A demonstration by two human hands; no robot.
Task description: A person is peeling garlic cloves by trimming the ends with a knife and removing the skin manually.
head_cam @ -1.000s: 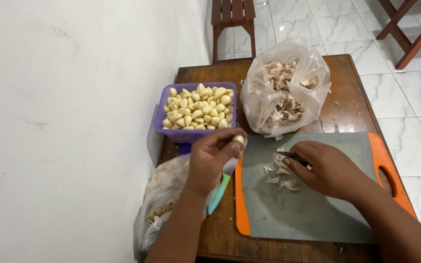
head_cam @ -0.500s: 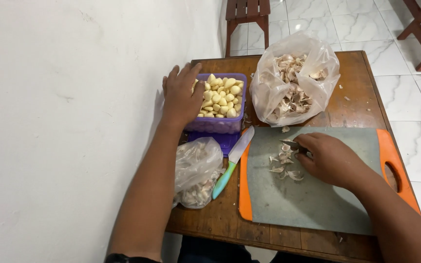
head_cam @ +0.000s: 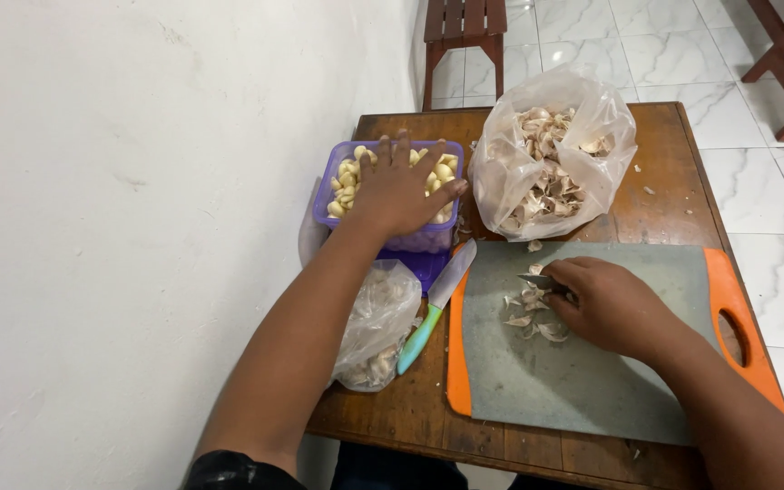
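Observation:
My left hand lies flat, fingers spread, on top of the peeled garlic cloves in a purple plastic tub at the table's left. My right hand rests on the grey cutting board with orange rim, gripping a small knife whose blade tip points left. Garlic skins lie on the board just left of that hand. A second knife with a teal handle lies loose between the tub and the board.
A clear bag of garlic skins stands open behind the board. Another clear bag lies at the wooden table's front left corner. A white wall runs close on the left. Wooden chairs stand on the tiled floor beyond.
My left hand carried a peeled clove from the board up to the purple tub and now lies spread over the cloves. My right hand stayed on the board with its knife.

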